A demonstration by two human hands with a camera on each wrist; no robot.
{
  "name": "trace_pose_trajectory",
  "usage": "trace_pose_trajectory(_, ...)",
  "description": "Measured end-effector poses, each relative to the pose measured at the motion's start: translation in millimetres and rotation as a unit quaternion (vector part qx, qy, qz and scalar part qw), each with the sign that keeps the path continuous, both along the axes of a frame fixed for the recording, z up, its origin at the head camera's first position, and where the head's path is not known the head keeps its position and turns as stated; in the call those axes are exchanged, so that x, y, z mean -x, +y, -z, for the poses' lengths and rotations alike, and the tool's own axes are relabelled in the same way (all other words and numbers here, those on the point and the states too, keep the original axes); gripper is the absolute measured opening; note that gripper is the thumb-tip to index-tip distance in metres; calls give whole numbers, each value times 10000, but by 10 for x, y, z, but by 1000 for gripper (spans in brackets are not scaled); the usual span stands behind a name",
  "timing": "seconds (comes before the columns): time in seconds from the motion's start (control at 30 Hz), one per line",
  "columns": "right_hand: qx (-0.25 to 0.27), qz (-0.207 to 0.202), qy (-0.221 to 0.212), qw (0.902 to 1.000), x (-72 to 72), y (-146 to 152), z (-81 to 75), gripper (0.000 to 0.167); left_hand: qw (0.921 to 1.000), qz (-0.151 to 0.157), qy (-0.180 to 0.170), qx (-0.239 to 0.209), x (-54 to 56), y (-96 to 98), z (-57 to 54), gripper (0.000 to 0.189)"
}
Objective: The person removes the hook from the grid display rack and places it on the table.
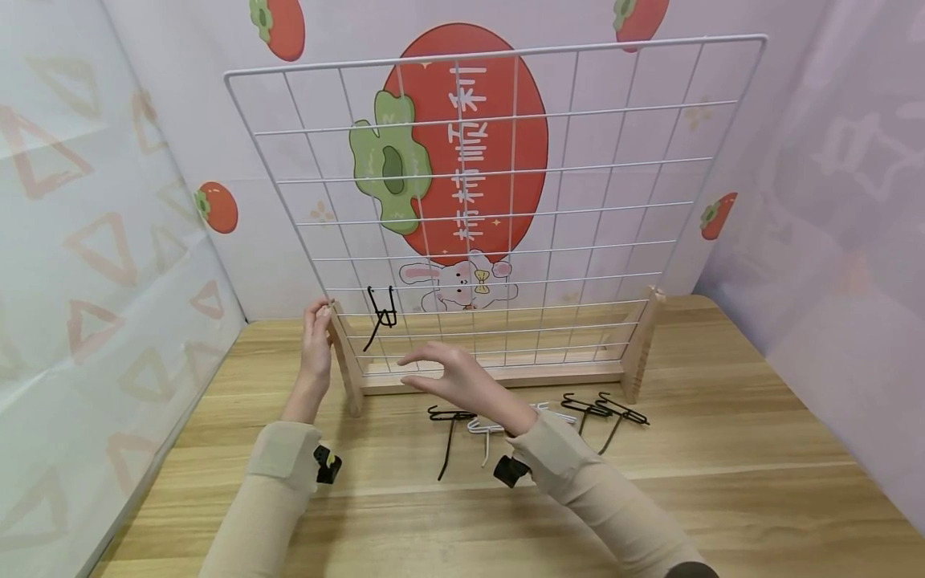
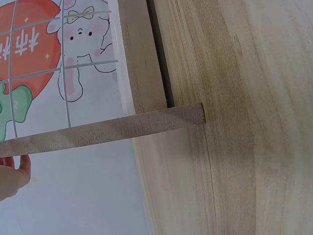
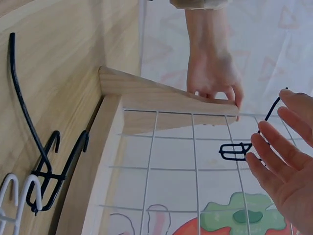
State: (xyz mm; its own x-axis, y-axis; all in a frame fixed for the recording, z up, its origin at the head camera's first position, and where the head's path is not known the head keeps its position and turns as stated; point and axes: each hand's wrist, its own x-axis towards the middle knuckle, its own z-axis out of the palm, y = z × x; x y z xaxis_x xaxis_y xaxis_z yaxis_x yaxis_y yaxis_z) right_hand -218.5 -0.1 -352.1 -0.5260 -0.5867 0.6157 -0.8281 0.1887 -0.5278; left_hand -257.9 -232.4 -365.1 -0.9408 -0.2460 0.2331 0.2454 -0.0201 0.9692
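A white wire grid stands upright in a wooden stand. My left hand grips the upper end of the stand's left upright, fingers and thumb about its edge. A black wire hook hangs on the grid's lower left, its prong slanting down toward me. Just right of that hook, my right hand is held with thumb and fingers spread apart and nothing between them. In the right wrist view, its fingers overlap part of the hanging hook; whether they touch it I cannot tell.
On the wooden table, before the stand, lie a black hook, white hooks partly behind my right forearm, and two more black hooks, one beside the other. A persimmon-printed backdrop rises behind the grid.
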Motion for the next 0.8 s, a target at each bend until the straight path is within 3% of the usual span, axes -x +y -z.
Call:
trace_pose_trajectory(0.27, 271, 29, 200, 9994, 20, -109, -39, 22, 9998, 112, 118, -74, -97, 65, -117, 16)
trace_pose_trajectory(0.8, 444, 171, 171, 9987, 48, -304, -162, 26, 9997, 115, 138, -161, -106, 68, -133, 14)
